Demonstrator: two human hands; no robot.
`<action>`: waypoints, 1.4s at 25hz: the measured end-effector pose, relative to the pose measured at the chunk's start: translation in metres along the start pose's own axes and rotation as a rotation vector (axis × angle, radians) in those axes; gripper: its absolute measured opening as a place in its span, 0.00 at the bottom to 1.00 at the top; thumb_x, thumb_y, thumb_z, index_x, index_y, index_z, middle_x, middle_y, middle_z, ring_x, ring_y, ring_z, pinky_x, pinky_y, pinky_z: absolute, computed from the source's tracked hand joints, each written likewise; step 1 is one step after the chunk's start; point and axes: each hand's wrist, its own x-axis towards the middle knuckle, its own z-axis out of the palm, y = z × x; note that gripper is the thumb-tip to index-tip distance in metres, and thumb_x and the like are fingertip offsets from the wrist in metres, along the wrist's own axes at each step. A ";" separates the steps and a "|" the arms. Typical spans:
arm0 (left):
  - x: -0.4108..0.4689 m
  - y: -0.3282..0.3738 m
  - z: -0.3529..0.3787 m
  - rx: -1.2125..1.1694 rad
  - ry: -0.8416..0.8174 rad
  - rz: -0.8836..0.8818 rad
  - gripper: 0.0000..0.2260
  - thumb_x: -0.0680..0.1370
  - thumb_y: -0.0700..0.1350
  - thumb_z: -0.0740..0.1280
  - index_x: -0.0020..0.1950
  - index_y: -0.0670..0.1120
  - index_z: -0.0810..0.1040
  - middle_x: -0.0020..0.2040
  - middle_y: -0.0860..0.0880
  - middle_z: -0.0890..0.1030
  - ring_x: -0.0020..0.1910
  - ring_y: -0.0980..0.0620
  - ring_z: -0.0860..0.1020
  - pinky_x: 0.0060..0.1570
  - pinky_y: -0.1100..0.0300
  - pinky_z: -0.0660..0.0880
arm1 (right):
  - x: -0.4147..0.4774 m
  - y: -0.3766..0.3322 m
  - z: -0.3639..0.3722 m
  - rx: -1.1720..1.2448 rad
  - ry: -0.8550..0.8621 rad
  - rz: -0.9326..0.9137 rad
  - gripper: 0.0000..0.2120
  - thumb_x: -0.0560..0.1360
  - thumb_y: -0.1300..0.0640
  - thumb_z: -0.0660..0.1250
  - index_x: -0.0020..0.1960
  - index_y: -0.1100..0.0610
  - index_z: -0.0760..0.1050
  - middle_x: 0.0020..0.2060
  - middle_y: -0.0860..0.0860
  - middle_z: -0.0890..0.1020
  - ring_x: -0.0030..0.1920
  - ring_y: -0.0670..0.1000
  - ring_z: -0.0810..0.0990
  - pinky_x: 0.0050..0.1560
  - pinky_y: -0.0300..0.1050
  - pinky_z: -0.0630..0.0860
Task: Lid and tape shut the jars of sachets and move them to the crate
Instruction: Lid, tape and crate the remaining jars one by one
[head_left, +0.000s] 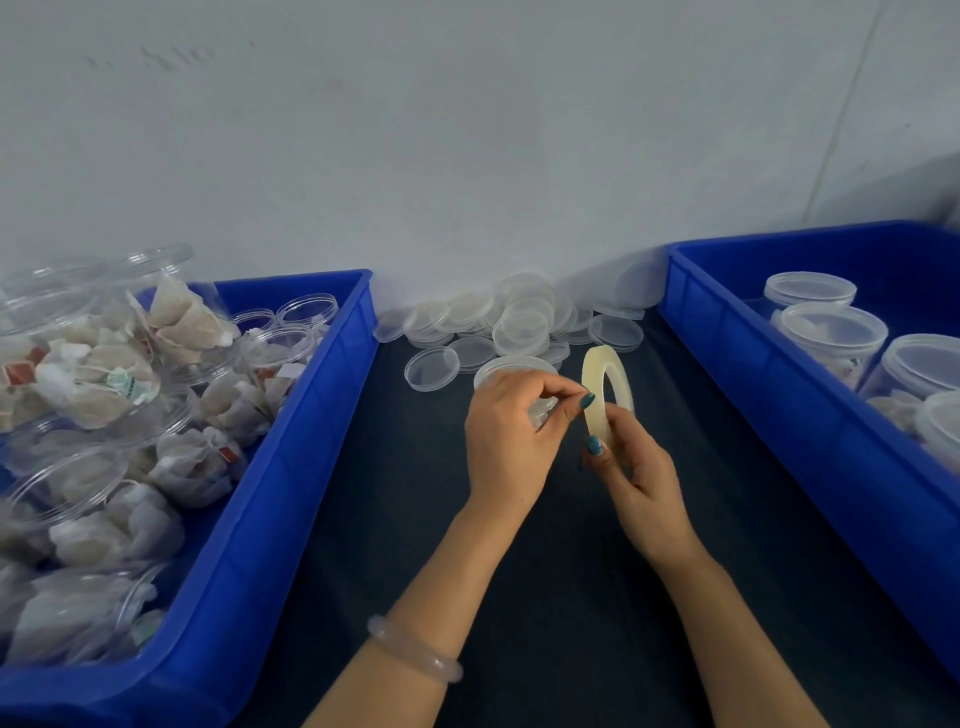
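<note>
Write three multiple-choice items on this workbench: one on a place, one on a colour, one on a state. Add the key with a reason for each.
1. Where is the pile of loose lids?
A. on a shelf
B. on the dark mat, against the wall
C. in a cardboard box

2. What colour is the right crate?
A. green
B. red
C. blue

3. What is the right hand doing?
A. gripping the tape roll
B. lying flat on the mat
C. holding a lid

Key:
1 B, the lids are heaped at the far edge of the mat where it meets the wall.
2 C, its walls are plain blue.
3 A, its fingers curl round the lower part of the roll, which stands on edge.
</note>
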 end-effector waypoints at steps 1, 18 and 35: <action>0.000 -0.001 -0.002 0.057 -0.023 0.025 0.05 0.75 0.49 0.71 0.45 0.48 0.83 0.44 0.55 0.83 0.47 0.58 0.77 0.52 0.58 0.74 | -0.001 0.003 0.000 -0.099 0.012 -0.022 0.07 0.80 0.51 0.62 0.58 0.47 0.75 0.38 0.48 0.78 0.40 0.52 0.77 0.45 0.47 0.74; -0.044 0.016 -0.026 -0.120 0.011 -0.314 0.05 0.80 0.42 0.66 0.49 0.50 0.70 0.45 0.52 0.78 0.46 0.54 0.80 0.46 0.58 0.78 | -0.001 0.001 0.003 -0.908 0.214 -0.080 0.17 0.79 0.39 0.53 0.44 0.51 0.70 0.38 0.44 0.73 0.44 0.51 0.74 0.55 0.51 0.60; -0.034 -0.023 -0.043 -0.470 0.381 -0.775 0.09 0.81 0.38 0.65 0.48 0.50 0.69 0.46 0.50 0.80 0.45 0.65 0.82 0.44 0.77 0.71 | 0.021 -0.004 0.006 -1.037 0.360 0.054 0.32 0.76 0.28 0.49 0.37 0.53 0.75 0.36 0.49 0.76 0.45 0.54 0.73 0.49 0.51 0.56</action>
